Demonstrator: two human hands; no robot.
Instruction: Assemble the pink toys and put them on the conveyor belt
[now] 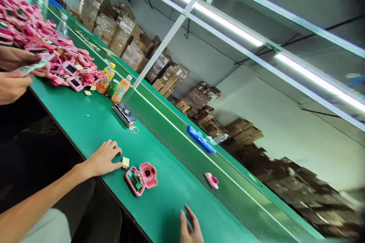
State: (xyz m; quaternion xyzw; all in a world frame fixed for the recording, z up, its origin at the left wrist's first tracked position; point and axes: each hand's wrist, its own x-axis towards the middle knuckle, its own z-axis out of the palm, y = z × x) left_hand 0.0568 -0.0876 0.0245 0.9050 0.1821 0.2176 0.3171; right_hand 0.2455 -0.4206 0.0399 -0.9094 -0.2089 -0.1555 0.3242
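Observation:
On the green table lies a small pink toy camera (134,182) with its casing opened, a green circuit board showing in one half and a round lens hole in the other. My left hand (104,159) rests palm down to its left, fingers spread. Its thumb tip is at a pale yellow square piece (126,162) beside the casing; whether they touch I cannot tell. Lower right, my right hand (191,228) hovers at the frame's bottom edge, slightly blurred, with its fingers apart and nothing between them.
A co-worker's hands (17,72) hold a clear plastic piece beside a large heap of pink cameras (42,38). Drinks bottles (122,88), a can (112,87) and a dark device (123,114) stand or lie nearby. A pink piece (211,180) and blue item (201,139) lie beyond.

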